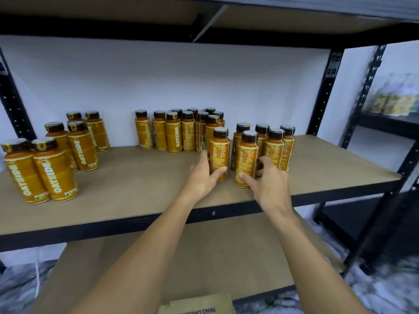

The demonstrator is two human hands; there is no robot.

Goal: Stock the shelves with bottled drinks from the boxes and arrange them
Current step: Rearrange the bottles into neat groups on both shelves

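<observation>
Left hand (203,177) grip round one bottle (219,152), right hand (271,184) grip round neighbouring bottle (246,159), fingertips hidden behind, box (197,305) cropped

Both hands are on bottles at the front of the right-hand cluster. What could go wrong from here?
The left hand and right hand each grip a bottle. The left bottle and right bottle stand close together, so sliding one may knock the other. The right bottle stands tight against the rear bottles, and a push back could topple them. Both gripped bottles show small print, not the OATSIDE name as the left group does, so facings may stay mixed.
</observation>
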